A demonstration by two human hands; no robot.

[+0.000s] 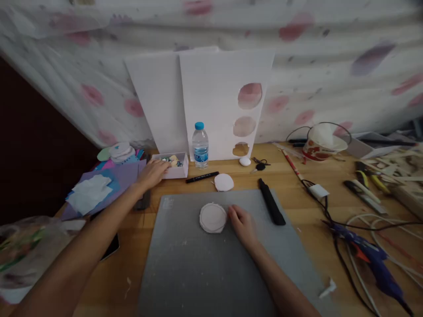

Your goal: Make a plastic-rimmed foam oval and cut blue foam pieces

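Note:
My left hand [154, 172] reaches over the near-left rim of a small white box [181, 171] with small pieces in it. Its fingers are stretched out at the box, and the fingertips lie partly among the contents. A round white disc [213, 217] with an uneven, layered edge lies flat on the grey cutting mat [198, 268]. Just right of the disc my right hand [243, 224] rests on the mat, fingers curled in, with nothing visible in them. Beyond the mat's far edge lies another white round cut-out [224, 182].
A water bottle [200, 147] stands beside the box, before white boards [211, 101] leaning on the curtain. A black marker [202, 177] and a black tool [271, 202] lie near the mat. To the right are a glue gun [366, 259], cables and pliers [373, 178]; coloured sheets [127, 174] lie left.

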